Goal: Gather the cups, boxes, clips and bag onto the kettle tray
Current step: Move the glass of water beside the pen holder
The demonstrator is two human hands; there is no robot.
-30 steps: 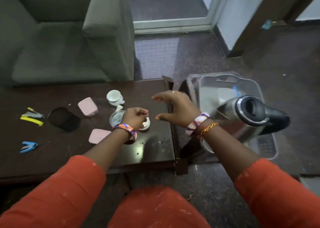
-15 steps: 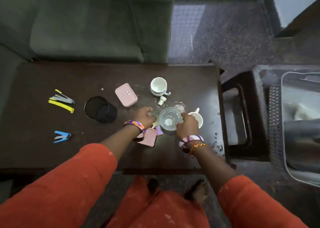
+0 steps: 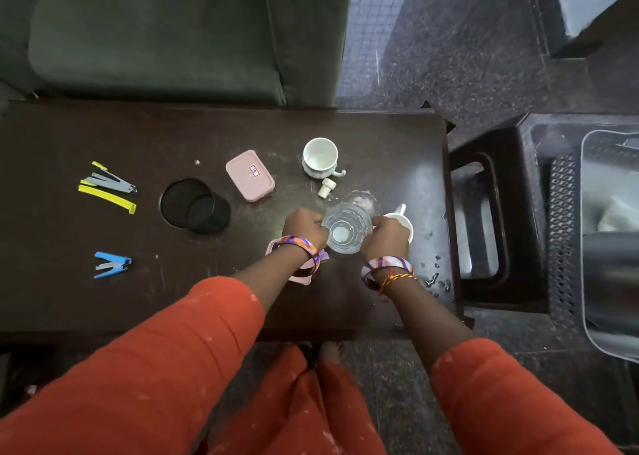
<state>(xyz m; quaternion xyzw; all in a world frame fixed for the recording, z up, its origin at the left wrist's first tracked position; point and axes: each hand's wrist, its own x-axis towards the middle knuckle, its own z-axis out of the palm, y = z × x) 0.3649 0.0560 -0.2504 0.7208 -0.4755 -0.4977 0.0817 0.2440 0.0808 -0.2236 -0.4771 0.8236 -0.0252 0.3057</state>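
Observation:
A clear glass cup [image 3: 347, 228] stands on the dark table [image 3: 103, 309]. My left hand [image 3: 304, 226] has its fingers curled against the glass's left side and grips it. My right hand [image 3: 383, 238] curls over a white cup [image 3: 404, 221] just right of the glass and hides much of it. Another white cup [image 3: 320, 157] stands behind them. One pink box [image 3: 250, 174] lies left of that cup, and a second pink box [image 3: 301, 278] is mostly hidden under my left wrist. A black mesh bag [image 3: 195, 205], yellow and grey clips [image 3: 107, 186] and a blue clip [image 3: 112, 264] lie at the left. The clear kettle tray [image 3: 587, 316] holds the kettle [image 3: 612, 264] at the far right.
A small white stopper [image 3: 326, 187] lies beside the far cup. Water drops [image 3: 435, 278] dot the table's right end. A dark stool [image 3: 484, 212] stands between the table and the tray. A green sofa [image 3: 155, 33] runs along the table's far side.
The view has swung from the kettle down onto the table. My left hand has shifted right from the near pink box to the glass. My right hand stays by the glass and white cup.

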